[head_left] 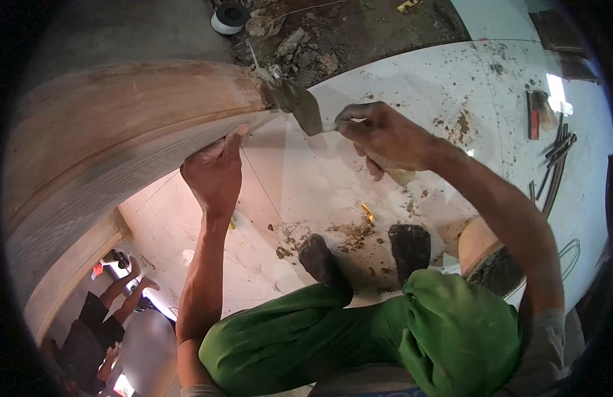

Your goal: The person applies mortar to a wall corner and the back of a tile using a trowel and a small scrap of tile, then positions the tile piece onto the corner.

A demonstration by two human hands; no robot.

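Right hand [391, 137] grips trowel [302, 106], blade left of it at panel [157, 155] end. Left hand [215, 169] against panel, likely steadying; grip unclear.

Held in the right hand [389, 142]: a trowel [303, 109], grey blade broad and smeared, slanting up and left to the end corner of a long panel [131, 129], contact hard to tell. Set against the left hand [215, 172] near that corner: the panel, brown along its upper band, whitish below with rows of faint marks.
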